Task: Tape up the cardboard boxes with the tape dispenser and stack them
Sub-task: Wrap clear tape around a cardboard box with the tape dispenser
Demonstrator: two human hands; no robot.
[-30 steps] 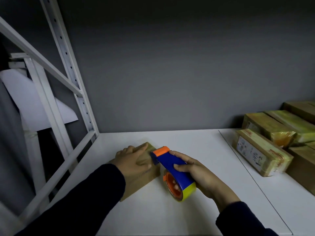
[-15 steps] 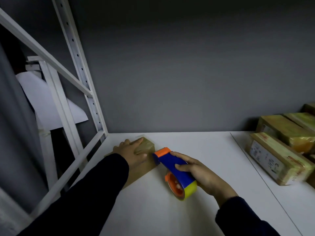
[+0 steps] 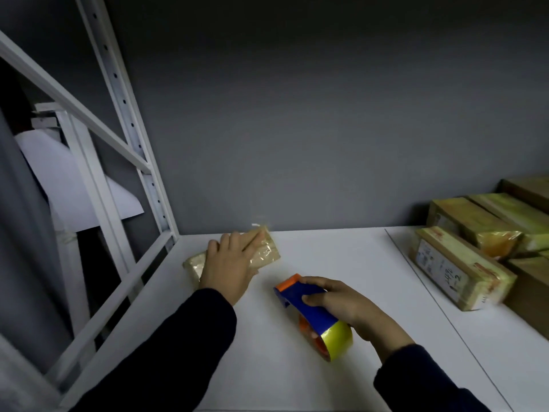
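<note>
Right hand [image 3: 344,304], fingers curled round the blue-and-orange tape dispenser [image 3: 309,313], its yellow tape roll low over the white shelf [image 3: 297,382]. Left hand [image 3: 230,263], fingers straight, laid flat on a small tape-wrapped cardboard box [image 3: 267,254] near the shelf's rear left corner, apart from the dispenser. Taped boxes [image 3: 463,269] grouped at far right. Perforated upright [image 3: 127,114] at left.

One small taped box [image 3: 269,253] lies under the left hand [image 3: 228,264], and one tape dispenser [image 3: 310,312] is gripped by the right hand [image 3: 349,304]. Well to the right of that hand stand at least five more boxes [image 3: 459,264], some cut off by the edge.
</note>
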